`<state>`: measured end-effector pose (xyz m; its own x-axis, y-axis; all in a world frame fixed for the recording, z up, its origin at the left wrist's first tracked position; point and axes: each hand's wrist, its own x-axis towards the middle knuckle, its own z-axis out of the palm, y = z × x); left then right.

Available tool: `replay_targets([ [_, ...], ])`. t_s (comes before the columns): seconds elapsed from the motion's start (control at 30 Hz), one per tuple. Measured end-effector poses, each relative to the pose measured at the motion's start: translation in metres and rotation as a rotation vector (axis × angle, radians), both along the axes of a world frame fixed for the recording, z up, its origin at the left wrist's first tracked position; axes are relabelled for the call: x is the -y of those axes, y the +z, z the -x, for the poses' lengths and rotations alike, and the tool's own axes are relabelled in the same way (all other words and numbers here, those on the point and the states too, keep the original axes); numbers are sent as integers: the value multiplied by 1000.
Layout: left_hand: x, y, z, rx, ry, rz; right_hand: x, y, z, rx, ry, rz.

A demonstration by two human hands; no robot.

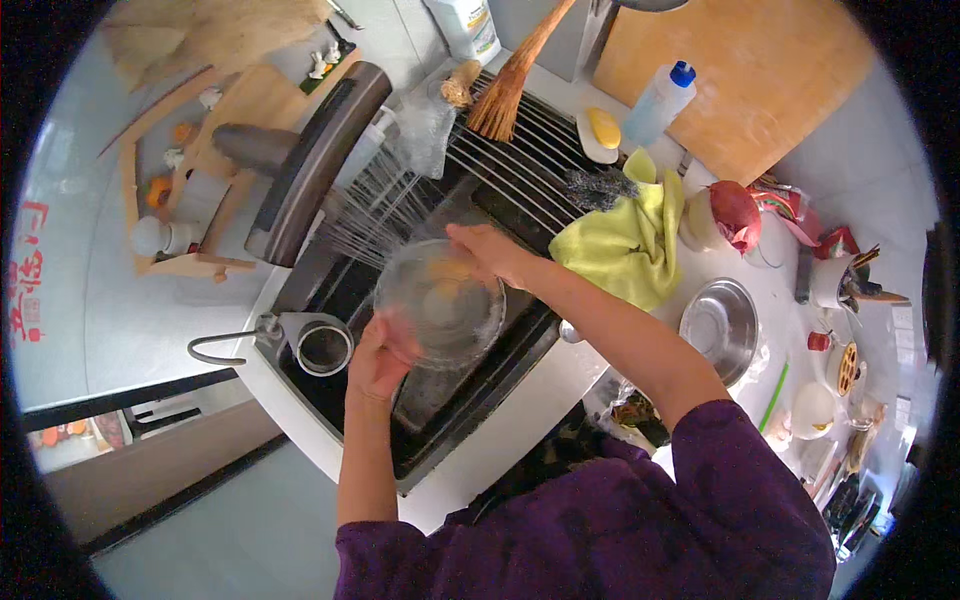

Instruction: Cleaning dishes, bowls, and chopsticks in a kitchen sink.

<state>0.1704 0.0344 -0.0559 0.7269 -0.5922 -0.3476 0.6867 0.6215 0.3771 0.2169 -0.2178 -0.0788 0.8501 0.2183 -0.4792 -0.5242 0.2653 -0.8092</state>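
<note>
Under a spray of water from a large dark faucet head (pixel 319 165), a round clear bowl or lid (pixel 442 304) is tilted over the dark sink (pixel 435 397). My left hand (pixel 384 352) grips its lower left rim, blurred by motion. At its upper right rim is my right hand (pixel 487 255), with the fingers over the edge. Whether the piece is glass or plastic I cannot tell. A metal rack of parallel rods (pixel 510 180) spans the far part of the sink. Right of my right hand, a yellow-green cloth (pixel 630 247) drapes over the sink's edge.
On the rack lie a bristle brush (pixel 510 97) and a dark scouring pad (pixel 600 187). Beyond stand yellow soap on a dish (pixel 602 127), a blue-capped bottle (pixel 661 101) and a wooden board (pixel 735 82). A steel bowl (pixel 718 330) sits on the right counter; a curved metal hook (pixel 217 352) projects left.
</note>
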Motion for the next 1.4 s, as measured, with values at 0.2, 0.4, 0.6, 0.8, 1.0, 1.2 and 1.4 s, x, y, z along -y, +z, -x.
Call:
replay_targets([
  [0.2, 43, 55, 7, 253, -84, -293, -13, -3, -10, 167, -240, 172],
  [0.4, 35, 38, 11, 176, 32, -562, -59, 62, 27, 981, -88, 661],
  [0.6, 61, 55, 17, 262, 118, -537, -44, 50, 2, 1229, 28, 838],
  [0.8, 44, 52, 25, 352, 125, -410, -35, 13, 24, -95, -61, -288],
  [1.0, 71, 40, 45, 499, 181, -368, -54, -23, 78, -165, -457, -743],
  [1.2, 57, 65, 18, 109, 116, -55, -5, 26, 19, -89, -290, -340],
  [1.4, 76, 52, -12, 87, 402, -198, -43, 16, 40, 586, -520, 471],
])
